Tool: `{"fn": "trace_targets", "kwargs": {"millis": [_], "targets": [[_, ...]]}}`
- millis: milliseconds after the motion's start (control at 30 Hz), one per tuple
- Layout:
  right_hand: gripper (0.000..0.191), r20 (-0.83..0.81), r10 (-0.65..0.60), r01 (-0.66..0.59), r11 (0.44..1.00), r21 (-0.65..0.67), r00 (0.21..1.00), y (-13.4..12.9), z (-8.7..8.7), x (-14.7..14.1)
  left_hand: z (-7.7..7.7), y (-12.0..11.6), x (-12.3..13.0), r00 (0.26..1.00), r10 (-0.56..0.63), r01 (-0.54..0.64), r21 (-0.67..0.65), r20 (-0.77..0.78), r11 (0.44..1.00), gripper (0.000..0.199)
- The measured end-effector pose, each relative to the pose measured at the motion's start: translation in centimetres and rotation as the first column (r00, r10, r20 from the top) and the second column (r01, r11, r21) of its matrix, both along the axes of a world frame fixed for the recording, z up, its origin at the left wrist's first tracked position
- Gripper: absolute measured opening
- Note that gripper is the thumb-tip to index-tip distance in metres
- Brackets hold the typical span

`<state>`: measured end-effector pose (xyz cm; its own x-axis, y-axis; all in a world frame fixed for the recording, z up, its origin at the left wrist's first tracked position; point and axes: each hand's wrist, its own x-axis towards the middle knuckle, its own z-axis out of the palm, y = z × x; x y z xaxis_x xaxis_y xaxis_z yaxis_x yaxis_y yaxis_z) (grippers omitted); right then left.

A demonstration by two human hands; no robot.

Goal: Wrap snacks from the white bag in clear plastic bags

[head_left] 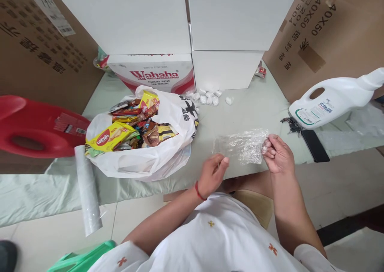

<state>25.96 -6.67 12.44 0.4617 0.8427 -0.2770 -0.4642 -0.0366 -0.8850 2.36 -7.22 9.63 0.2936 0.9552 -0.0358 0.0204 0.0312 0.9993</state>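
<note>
Our right hand (280, 154) is raised, thumb and fingers pinching the right end of a clear plastic film (252, 146). Our left hand (213, 171) is near its other end, fingers curled, thumb out; we cannot tell if it grips. Film is just inside the near edge of the cloth-covered table (255, 108). We have room forward, up to small white packets (210, 98). Leftward, 1 snack-filled white bag (141, 164) obstructs; rightward, 1 phone (315, 145) and 1 white bottle (333, 100).

Clear plastic bag (252, 147) in right hand (279, 154)
</note>
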Motion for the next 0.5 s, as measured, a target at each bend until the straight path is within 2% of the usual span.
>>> {"fn": "trace_targets", "kwargs": {"millis": [33,67,133,200,267,333,400,500], "targets": [[0.037,0.025,0.008,-0.009,1.0,0.016,1.0,0.3,0.3,-0.6,0.2,0.3,1.0,0.993,-0.095,0.104,-0.13,0.075,0.986,0.051],[0.037,0.055,0.014,-0.016,0.999,0.03,0.998,0.6,0.5,-1.1,0.4,0.8,1.9,0.976,-0.157,0.193,-0.258,0.153,0.947,0.057],[0.037,0.119,0.019,-0.026,0.998,0.053,0.993,1.0,0.9,-1.9,0.7,1.9,3.5,0.939,-0.208,0.315,-0.443,0.273,0.839,0.058],[0.036,0.182,0.057,-0.068,0.996,0.056,0.982,1.2,1.3,-2.0,0.9,3.1,4.2,0.924,-0.205,0.35,-0.502,0.321,0.791,0.049],[0.038,0.261,0.174,-0.184,0.983,0.011,0.949,1.2,1.8,-1.1,1.3,4.5,4.0,0.921,-0.194,0.346,-0.479,0.339,0.807,0.045],[0.05,0.367,0.361,-0.347,0.932,-0.106,0.857,1.1,2.5,0.5,2.0,6.1,3.0,0.913,-0.215,0.361,-0.439,0.348,0.823,0.043],[0.061,0.482,0.521,-0.446,0.853,-0.27,0.705,1.3,3.2,2.4,3.1,8.0,1.6,0.903,-0.277,0.397,-0.394,0.327,0.829,0.038],[0.041,0.633,0.623,-0.43,0.78,-0.455,0.46,2.1,4.6,5.1,4.9,10.7,-0.4,0.88,-0.395,0.468,-0.351,0.262,0.811,0.028]]}}
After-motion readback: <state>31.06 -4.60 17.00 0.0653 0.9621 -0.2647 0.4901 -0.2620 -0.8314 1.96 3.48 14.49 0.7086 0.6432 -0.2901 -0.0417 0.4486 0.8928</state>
